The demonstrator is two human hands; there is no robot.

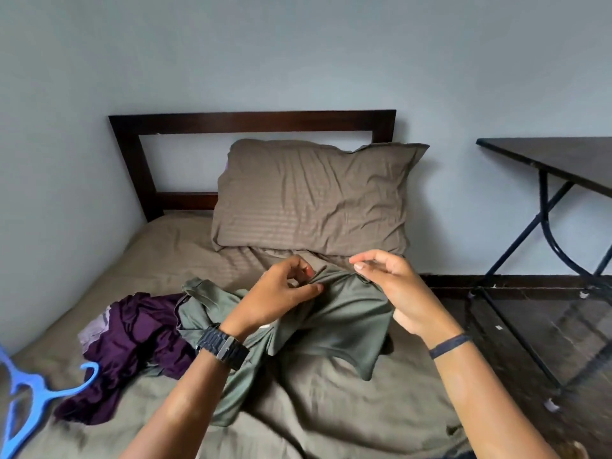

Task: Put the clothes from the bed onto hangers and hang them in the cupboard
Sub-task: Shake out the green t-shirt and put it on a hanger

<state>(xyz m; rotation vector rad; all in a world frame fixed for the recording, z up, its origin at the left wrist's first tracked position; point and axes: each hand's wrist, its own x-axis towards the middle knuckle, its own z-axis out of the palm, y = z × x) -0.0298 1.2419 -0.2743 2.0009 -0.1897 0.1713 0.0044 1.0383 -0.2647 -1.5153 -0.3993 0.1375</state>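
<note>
Pinching the green shirt [344,313] with both hands, up near its top edge. Left hand [281,293] has thumb and fingers curled onto a fold of the fabric; a dark watch [222,346] sits on that wrist. Right hand [394,289] grips the cloth low in the hand, while its index finger and thumb stick out loosely above and hold nothing between them. Dark band [448,346] on the right wrist.

Shirt is bunched and partly lifted at the hands, with the rest trailing down onto the bed [331,409] toward the near edge. It lies mid-bed, just below the pillow [314,197].

Purple garment [132,342] lies crumpled on the bed left of the shirt, touching it. A paler lilac patch shows at its left side; cannot tell if that is a separate piece.

Blue hanger [36,392] lies at the bottom-left on the bed, hook end pointing toward the purple garment, just beside it. Part of the hanger is cut off by the frame edge.

Pillow leans against the dark wooden headboard [251,122]. Sheet and pillowcase are the same taupe. Dark table [563,160] with black metal legs stands to the right of the bed, over a dark floor [496,326].
</note>
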